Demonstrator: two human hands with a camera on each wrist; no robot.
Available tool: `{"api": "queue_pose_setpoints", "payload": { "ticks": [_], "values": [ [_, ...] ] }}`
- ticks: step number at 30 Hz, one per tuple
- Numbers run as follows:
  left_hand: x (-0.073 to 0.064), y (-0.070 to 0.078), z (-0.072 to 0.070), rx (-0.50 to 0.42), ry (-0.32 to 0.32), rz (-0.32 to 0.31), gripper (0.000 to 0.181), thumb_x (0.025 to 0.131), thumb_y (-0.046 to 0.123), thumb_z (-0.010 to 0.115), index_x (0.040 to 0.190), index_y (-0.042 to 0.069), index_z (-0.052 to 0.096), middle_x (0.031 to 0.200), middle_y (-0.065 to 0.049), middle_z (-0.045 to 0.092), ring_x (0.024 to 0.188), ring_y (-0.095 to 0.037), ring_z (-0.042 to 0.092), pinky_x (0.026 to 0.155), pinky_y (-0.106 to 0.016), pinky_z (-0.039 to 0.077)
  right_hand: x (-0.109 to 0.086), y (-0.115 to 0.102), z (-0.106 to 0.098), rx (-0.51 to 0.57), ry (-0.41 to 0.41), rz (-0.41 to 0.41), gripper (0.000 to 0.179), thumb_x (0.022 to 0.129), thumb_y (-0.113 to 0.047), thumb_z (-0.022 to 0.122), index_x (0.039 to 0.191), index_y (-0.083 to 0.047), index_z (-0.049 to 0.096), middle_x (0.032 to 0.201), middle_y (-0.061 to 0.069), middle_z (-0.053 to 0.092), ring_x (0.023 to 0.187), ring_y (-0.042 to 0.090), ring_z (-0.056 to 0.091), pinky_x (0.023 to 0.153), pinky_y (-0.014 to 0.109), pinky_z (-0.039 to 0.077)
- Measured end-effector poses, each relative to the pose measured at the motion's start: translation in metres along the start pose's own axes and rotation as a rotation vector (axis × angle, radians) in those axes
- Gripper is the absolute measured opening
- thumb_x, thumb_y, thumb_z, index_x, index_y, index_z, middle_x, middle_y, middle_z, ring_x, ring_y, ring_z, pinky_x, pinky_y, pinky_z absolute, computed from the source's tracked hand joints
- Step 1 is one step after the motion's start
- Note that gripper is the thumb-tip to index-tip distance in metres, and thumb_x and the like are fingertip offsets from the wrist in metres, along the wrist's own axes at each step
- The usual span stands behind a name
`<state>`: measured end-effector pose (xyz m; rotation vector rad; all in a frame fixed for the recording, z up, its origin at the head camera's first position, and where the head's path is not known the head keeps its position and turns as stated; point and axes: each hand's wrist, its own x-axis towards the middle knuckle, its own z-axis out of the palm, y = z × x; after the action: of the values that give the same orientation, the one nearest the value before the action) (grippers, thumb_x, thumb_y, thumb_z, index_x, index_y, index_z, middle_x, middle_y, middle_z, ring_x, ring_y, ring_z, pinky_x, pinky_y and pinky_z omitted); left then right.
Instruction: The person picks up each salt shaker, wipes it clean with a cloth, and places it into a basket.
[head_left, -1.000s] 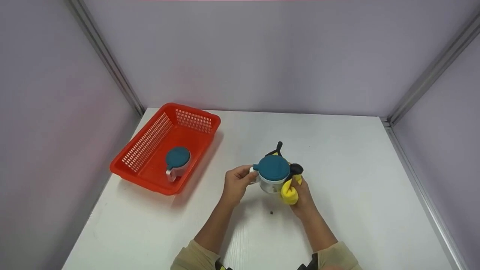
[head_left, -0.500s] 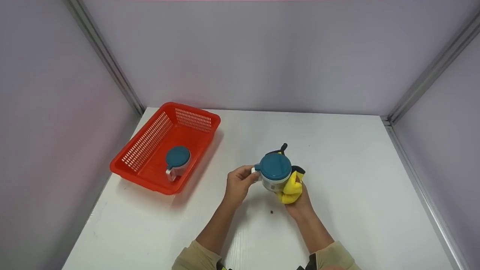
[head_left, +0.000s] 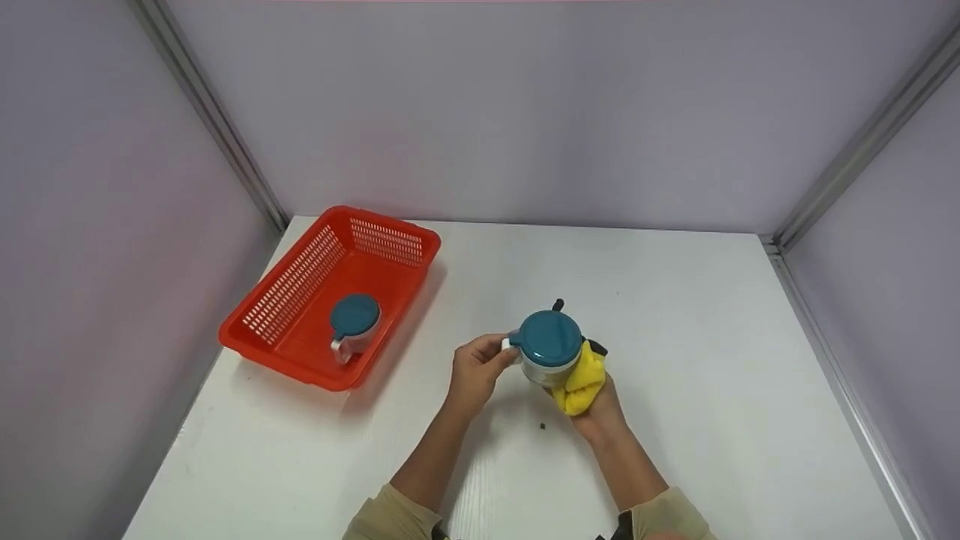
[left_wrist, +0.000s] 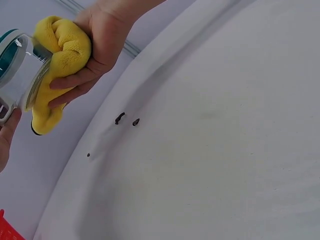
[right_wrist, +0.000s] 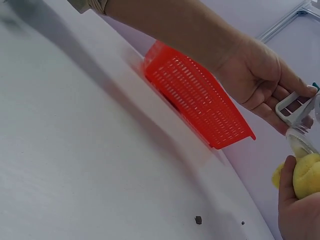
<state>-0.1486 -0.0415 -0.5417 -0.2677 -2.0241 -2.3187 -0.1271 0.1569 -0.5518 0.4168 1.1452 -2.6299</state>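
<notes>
A clear jar with a teal lid [head_left: 550, 338] is held up above the white table, lid upward. My left hand [head_left: 475, 371] pinches its white handle [right_wrist: 294, 107] between thumb and fingers. On the jar's right, my right hand [head_left: 602, 411] grips a bunched yellow cloth [head_left: 582, 384] with black edging and presses it to the jar. In the left wrist view the cloth [left_wrist: 64, 55] lies against the jar's base, with right-hand fingers [left_wrist: 80, 80] spread along it. The jar's body is partly hidden by cloth and lid.
A red plastic basket [head_left: 390, 315] with slotted walls stands at the table's left. Inside sits a second teal-lidded jar [head_left: 356, 319] with a handle. Small dark crumbs [left_wrist: 136, 122] lie on the white table [head_left: 712, 360] below the hands. Grey panels enclose the table's sides and back.
The cloth has shifted down and around the jar's right side, and its black-edged corner at the back shows less. The jar has moved slightly right. My left hand keeps its hold on the handle.
</notes>
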Motion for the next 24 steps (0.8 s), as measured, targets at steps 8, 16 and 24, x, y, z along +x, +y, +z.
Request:
{"api": "queue_pose_setpoints", "payload": {
  "ticks": [8,16,24],
  "values": [
    [-0.0028,-0.0010,-0.0029,0.051,-0.013,0.005,0.022,0.089,0.013,0.072,0.109,0.005,0.072,0.107,-0.008,0.074,0.097,-0.015,0.070,0.086,-0.031,0.059,0.0009,0.0021,-0.0017,-0.149,0.132,-0.038,0.029,0.108,-0.035,0.035,0.116,-0.012,0.051,0.103,0.002,0.057,0.093,0.016,0.057,0.085,0.035,0.055],
    [-0.0043,-0.0029,-0.0036,0.178,-0.036,0.030,0.020,0.091,0.024,0.071,0.109,0.015,0.071,0.081,-0.004,0.065,0.074,-0.012,0.053,0.070,-0.023,0.056,0.0013,0.0026,-0.0004,-0.169,0.214,-0.093,0.024,0.108,-0.031,0.034,0.111,-0.013,0.049,0.096,0.000,0.058,0.084,0.014,0.057,0.076,0.031,0.056],
    [-0.0053,-0.0042,-0.0020,0.224,-0.023,0.012,0.019,0.090,0.030,0.072,0.106,0.020,0.071,0.079,-0.002,0.065,0.073,-0.012,0.058,0.070,-0.023,0.058,0.0021,0.0030,0.0011,-0.163,0.272,-0.109,0.023,0.108,-0.030,0.032,0.112,-0.013,0.047,0.097,-0.002,0.057,0.086,0.011,0.056,0.079,0.027,0.055]
  ]
}}
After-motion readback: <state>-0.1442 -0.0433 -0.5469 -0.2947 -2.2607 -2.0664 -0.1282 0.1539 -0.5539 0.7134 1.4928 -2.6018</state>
